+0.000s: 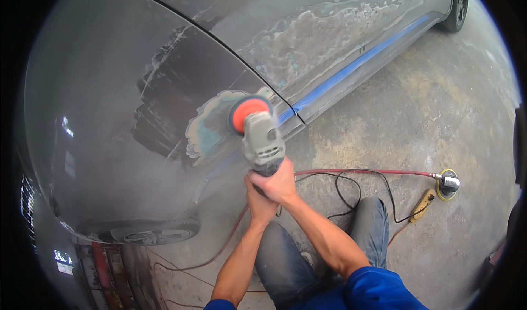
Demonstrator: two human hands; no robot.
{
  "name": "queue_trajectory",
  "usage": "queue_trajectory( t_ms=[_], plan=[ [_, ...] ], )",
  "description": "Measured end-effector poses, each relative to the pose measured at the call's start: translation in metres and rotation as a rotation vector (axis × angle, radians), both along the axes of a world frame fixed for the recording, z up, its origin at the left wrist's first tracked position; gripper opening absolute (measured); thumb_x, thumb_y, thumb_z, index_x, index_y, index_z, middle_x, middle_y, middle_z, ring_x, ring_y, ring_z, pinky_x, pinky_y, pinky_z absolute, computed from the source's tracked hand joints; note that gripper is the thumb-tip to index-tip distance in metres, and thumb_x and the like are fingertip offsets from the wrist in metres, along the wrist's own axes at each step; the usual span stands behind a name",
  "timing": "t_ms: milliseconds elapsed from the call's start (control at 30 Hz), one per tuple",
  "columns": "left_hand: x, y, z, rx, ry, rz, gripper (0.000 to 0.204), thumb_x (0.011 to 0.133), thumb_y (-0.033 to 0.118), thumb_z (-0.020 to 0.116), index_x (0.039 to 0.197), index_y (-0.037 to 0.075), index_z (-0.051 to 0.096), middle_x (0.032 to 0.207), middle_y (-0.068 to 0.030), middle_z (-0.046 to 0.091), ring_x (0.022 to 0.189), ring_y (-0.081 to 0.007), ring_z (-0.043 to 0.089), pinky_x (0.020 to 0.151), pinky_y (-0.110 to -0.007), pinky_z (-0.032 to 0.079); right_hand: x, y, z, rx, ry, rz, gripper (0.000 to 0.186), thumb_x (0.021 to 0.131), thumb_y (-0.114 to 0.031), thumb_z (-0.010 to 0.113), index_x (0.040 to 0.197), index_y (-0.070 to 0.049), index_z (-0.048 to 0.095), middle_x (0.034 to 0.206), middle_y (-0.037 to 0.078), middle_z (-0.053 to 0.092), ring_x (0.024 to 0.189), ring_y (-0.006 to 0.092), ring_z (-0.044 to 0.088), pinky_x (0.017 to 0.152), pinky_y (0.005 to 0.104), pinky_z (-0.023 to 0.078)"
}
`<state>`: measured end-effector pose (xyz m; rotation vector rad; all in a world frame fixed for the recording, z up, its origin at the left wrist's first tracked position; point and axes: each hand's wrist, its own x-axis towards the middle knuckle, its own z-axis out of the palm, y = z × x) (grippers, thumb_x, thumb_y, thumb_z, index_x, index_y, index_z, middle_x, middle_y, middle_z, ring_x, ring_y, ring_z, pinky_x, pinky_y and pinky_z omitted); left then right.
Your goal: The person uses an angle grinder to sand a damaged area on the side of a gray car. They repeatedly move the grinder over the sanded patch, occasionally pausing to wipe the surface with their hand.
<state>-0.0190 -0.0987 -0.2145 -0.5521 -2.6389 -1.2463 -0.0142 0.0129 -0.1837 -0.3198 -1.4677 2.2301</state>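
Both my hands are closed around the rear grip of a grey angle grinder (263, 137). My right hand (279, 182) wraps it just behind the body, and my left hand (262, 204) grips lower, close against the right. An orange backing pad (247, 114) with a dark rim is fitted at the head, slightly blurred. It lies over a sanded patch (207, 133) with pale and bluish layers, low on the grey car panel (88, 101). Across the panel gap, the car door (274, 8) carries a larger rough, sanded filler area (313, 41).
Blue tape (351, 79) runs along the sill. On the concrete floor (373, 140), a red air hose (379, 171) leads to a round sander (449, 184). Near it lie a yellowish power strip (422, 204) and looped black cord (359, 186). A car wheel (156, 235) stands at left, beside red equipment (104, 266).
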Motion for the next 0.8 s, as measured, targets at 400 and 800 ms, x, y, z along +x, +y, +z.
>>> queue_trajectory(
  t_ms=[400,800],
  plan=[
    [-0.008,0.013,-0.001,-0.057,0.018,-0.010,0.072,0.072,0.015,0.085,0.129,0.003,0.040,0.111,-0.0251,0.068,0.107,-0.0430,0.068,0.088,-0.047,0.053,-0.007,0.016,-0.009,-0.027,0.000,0.022,0.053,0.067,-0.017,0.080,0.113,0.004,0.064,0.096,0.019,0.075,0.092,0.0286,0.074,0.086,0.0384,0.055],
    [0.000,0.016,-0.007,-0.001,-0.087,-0.012,0.068,0.074,0.015,0.082,0.127,0.001,0.042,0.118,-0.0215,0.060,0.114,-0.0365,0.062,0.094,-0.045,0.048,-0.001,0.012,-0.011,0.000,0.009,-0.004,0.060,0.067,-0.018,0.080,0.119,0.004,0.061,0.101,0.020,0.074,0.098,0.0334,0.074,0.087,0.0399,0.055]
  ],
)
